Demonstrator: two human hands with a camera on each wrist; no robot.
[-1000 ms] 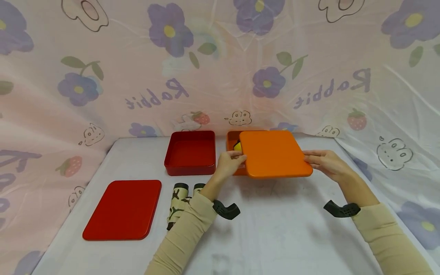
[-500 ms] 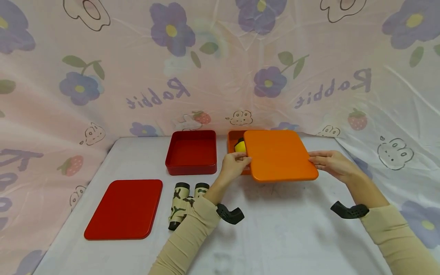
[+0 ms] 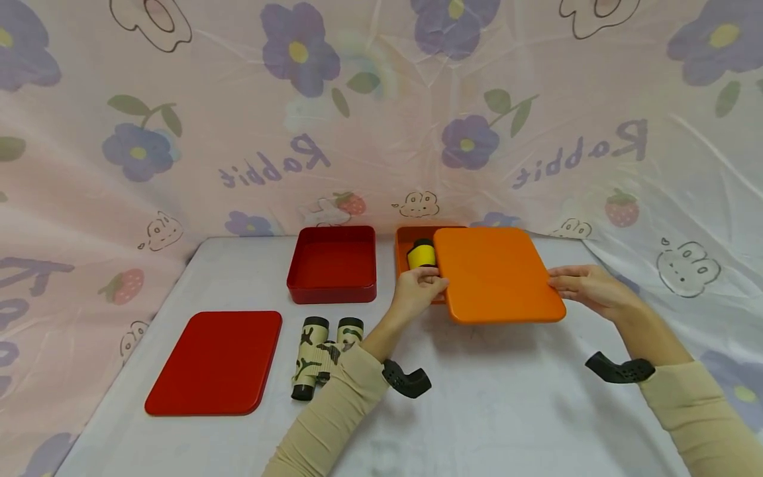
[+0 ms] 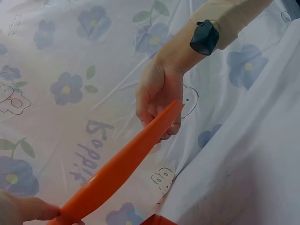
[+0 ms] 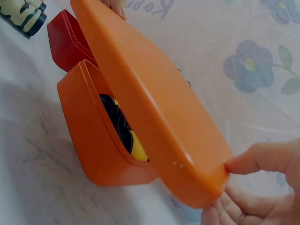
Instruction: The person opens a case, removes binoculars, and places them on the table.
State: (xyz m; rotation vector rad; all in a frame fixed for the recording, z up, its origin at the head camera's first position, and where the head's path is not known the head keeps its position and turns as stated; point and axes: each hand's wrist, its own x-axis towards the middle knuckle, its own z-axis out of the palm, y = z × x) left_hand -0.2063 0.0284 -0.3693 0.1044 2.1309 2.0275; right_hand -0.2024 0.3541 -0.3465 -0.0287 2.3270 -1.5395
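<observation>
An orange square lid (image 3: 501, 275) is held level above the table between both hands. My left hand (image 3: 415, 291) pinches its left edge, and my right hand (image 3: 590, 289) grips the right edge with thumb on top and fingers beneath, as the right wrist view shows. Behind and partly under the lid stands an orange box (image 5: 108, 136). Inside that box lies a yellow and black object (image 3: 422, 254), mostly covered by the lid, so its kind is unclear. In the left wrist view the lid (image 4: 122, 164) appears nearly edge-on.
An open red box (image 3: 331, 265) stands left of the orange one. Its red lid (image 3: 214, 363) lies flat at the table's left. Camouflage-patterned binoculars (image 3: 310, 358) rest beside my left forearm. A printed cloth (image 3: 381, 119) hangs behind the table.
Both hands have carried the orange lid to the right and slightly toward me. More of the orange box's left side and the yellow and black object has come into view.
</observation>
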